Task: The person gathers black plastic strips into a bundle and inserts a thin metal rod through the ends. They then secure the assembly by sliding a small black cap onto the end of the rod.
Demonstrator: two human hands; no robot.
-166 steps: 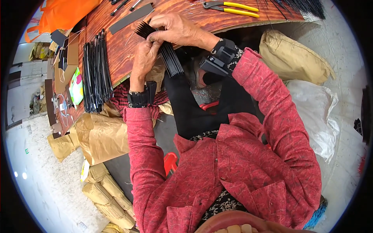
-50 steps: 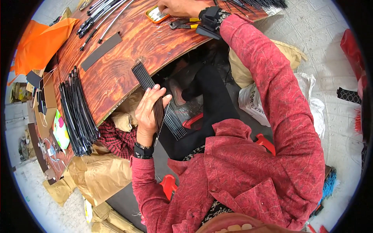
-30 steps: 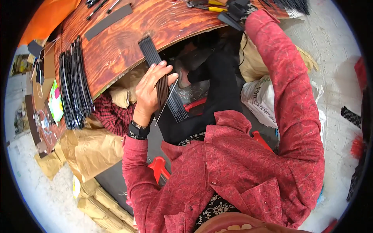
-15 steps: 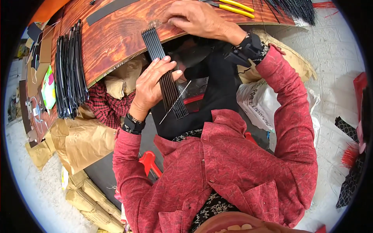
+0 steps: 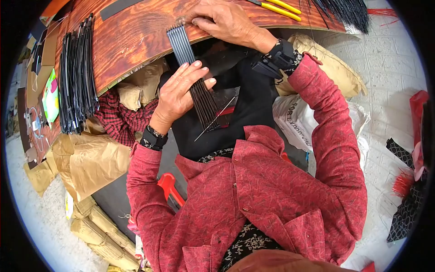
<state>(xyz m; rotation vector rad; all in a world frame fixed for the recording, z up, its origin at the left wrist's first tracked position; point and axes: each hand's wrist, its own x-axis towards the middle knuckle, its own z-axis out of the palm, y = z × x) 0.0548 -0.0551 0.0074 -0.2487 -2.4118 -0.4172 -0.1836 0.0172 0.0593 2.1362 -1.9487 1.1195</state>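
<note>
My left hand (image 5: 177, 97) is closed around the middle of a flat row of thin black rods (image 5: 182, 45), laid side by side like slats. Their upper end rests at the edge of the wooden table (image 5: 131, 50), and the lower end slants down over my lap. Close to that upper end, my right hand (image 5: 226, 23) has its fingers bent together on the table; whatever they pinch is too small to make out. A thin pale stick (image 5: 216, 118) lies slantwise by the lower end of the rods.
Yellow-handled pliers (image 5: 281, 10) lie right of my right hand. A bundle of long black rods (image 5: 78, 77) hangs over the table's left side, and black bristles (image 5: 346, 13) stick out at the far right. A dark flat strip (image 5: 118, 8) lies at the back. Brown paper (image 5: 93, 158) bulges below.
The table and things on it sit slightly higher and further left in view at left. The row of rods stays in my left hand, and my right hand stays by its upper end.
</note>
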